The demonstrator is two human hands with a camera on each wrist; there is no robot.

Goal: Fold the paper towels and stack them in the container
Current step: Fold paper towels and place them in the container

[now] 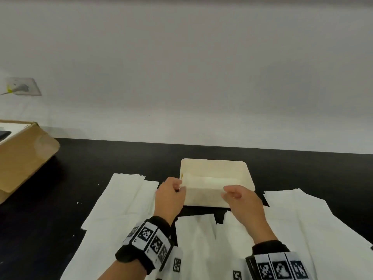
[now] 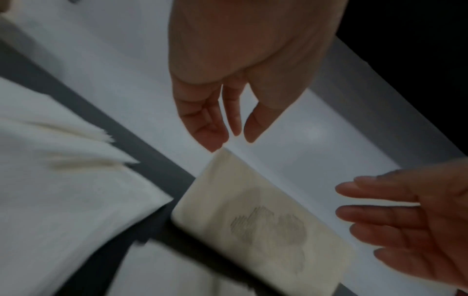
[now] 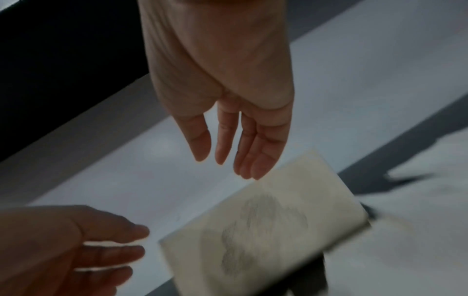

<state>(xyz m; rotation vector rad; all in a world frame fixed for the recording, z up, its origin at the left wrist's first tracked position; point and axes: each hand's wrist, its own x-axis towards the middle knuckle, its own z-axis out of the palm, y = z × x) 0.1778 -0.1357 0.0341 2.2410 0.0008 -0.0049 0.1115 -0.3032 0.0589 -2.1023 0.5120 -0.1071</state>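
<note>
A cream container [image 1: 214,164] stands on the black table ahead of me. A folded paper towel [image 1: 203,190] lies in its near part; it is cream with a faint grey print [image 2: 253,220] [image 3: 266,230]. My left hand [image 1: 173,188] is at the towel's left end. In the left wrist view this hand [image 2: 228,138] has relaxed fingers just above the towel's corner. My right hand [image 1: 236,196] is at the right end, and in the right wrist view its [image 3: 228,166] fingers hang straight over the towel. Neither hand grips it.
Unfolded white paper towels lie in overlapping piles at the left [image 1: 125,199], in the middle near me [image 1: 197,239] and at the right [image 1: 298,219]. A brown cardboard box [image 1: 22,154] sits at the table's far left. A white wall rises behind the table.
</note>
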